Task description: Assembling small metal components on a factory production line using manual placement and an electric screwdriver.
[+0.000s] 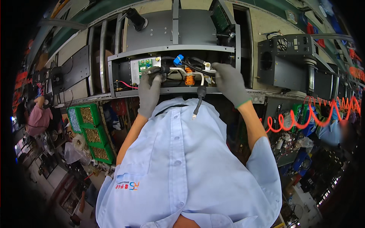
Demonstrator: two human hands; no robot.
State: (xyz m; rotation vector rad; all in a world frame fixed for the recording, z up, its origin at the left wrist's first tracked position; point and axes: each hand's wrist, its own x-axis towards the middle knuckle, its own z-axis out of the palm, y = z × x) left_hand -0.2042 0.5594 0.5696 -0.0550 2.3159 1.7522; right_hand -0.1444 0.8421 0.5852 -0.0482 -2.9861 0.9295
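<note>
My left hand, in a grey glove, is closed around a black sleeved cable part inside an open dark metal chassis. My right hand, gloved too, has its fingers closed at the end of a black cable. Between the hands sit an orange copper-wound coil and a white cable running through it. Just behind is a blue block-shaped part. A green circuit board lies beside my left fingers. Over the chassis' near edge hangs a black-booted cable with a metal lug.
Green bins of small metal parts stand at the left. A second dark unit is on the right of the line. A red coiled air hose stretches across the right side. Metal rollers run beside the chassis. Another person in pink is far left.
</note>
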